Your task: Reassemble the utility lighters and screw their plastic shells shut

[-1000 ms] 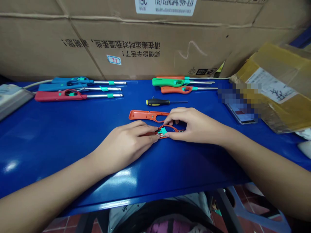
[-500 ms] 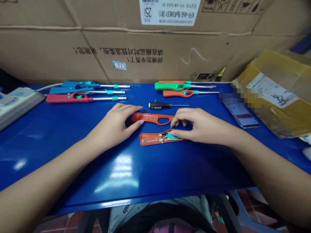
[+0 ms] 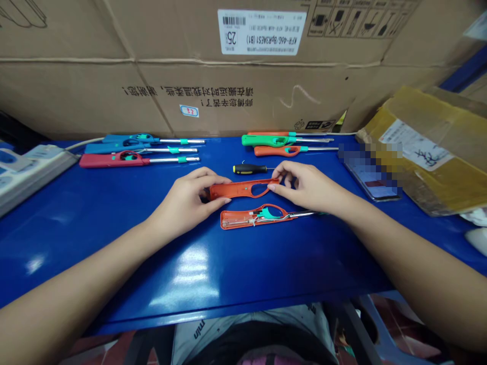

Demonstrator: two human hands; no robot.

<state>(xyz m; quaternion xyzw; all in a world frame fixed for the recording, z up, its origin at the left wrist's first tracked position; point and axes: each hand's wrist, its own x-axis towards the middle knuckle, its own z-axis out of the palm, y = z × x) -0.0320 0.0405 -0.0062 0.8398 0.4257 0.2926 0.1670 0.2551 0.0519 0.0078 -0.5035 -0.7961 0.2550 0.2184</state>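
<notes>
An orange half shell is gripped at both ends, slightly tilted over the blue table. My left hand has its thumb and fingers around the shell's left end. The thumb and fingertips of my right hand pinch its right end. Just in front lies an open orange lighter half, with a clear tube, a green trigger and a metal rod inside; no hand touches it. Behind the shell is a black and yellow screwdriver, its shaft partly hidden by my right hand.
Blue and red lighters lie at the back left, near a white power strip. Green and orange lighters lie at the back right. Beyond them are a phone, a yellow-taped package and a large cardboard box.
My right hand has moved from between the two orange halves to the shell's right end and closed on it. The shell is now turned and tilted. The open half's rod has come into view.
</notes>
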